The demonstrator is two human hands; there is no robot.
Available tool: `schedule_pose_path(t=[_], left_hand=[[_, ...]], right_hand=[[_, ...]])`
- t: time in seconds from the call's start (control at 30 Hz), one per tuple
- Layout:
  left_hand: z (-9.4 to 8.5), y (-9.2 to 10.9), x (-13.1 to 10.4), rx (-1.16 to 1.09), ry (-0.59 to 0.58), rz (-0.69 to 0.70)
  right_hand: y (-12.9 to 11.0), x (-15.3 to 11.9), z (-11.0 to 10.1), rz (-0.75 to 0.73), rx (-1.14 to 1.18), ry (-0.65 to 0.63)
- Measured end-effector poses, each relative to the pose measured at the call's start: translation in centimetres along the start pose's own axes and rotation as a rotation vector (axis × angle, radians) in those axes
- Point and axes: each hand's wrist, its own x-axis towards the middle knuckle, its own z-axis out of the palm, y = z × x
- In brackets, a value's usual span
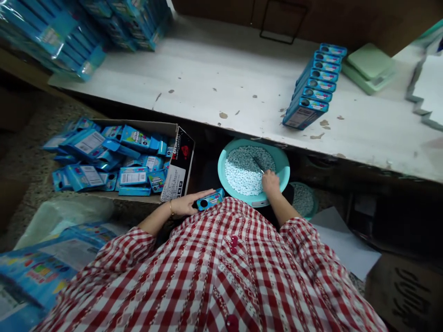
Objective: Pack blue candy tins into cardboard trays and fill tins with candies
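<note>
Resting at my lap, my left hand [185, 204] is closed around a small blue candy box [210, 200], whose end with a dark round spot faces up. My right hand [271, 182] reaches into a turquoise basin [283, 171] and grips the handle of a metal scoop or spoon [258, 163]. The tool's head is sunk in the small pale candies [242, 177] that fill much of the basin, so its exact shape is hidden. The basin stands just below the front edge of the table, close to my body.
On the white table [207, 83] stand a row of several blue boxes [311, 87] and a pale green scale [372, 67]. Wrapped box bundles [58, 34] lie back left. A carton [183, 161] of loose blue boxes sits left, a second candy container [304, 200] right.
</note>
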Motion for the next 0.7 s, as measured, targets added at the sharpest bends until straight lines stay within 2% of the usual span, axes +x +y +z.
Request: schedule_pose_path(t=[0.1, 0.27, 0.43, 0.57, 0.7], left_hand=[[0.9, 0.4, 0.8, 0.056, 0.085, 0.021], [2.7, 0.2, 4.1, 0.054, 0.452, -0.033], [1.4, 0.3, 7.2, -0.151, 0.743, -0.045], [0.0, 0.4, 9.5, -0.235, 0.839, 0.002], [-0.5, 0.6, 11.7, -0.099, 0.885, 0.029]], right_hand=[[-1.7, 0.0, 1.0, -0.075, 0.063, -0.101], [-3.0, 0.6, 2.1, -0.154, 0.175, -0.2], [-1.6, 1.6, 2.3, -0.231, 0.348, -0.275], [0.0, 1.2, 1.8, -0.255, 0.516, -0.264], [2.2, 0.0, 0.0, -0.271, 0.657, -0.239]])
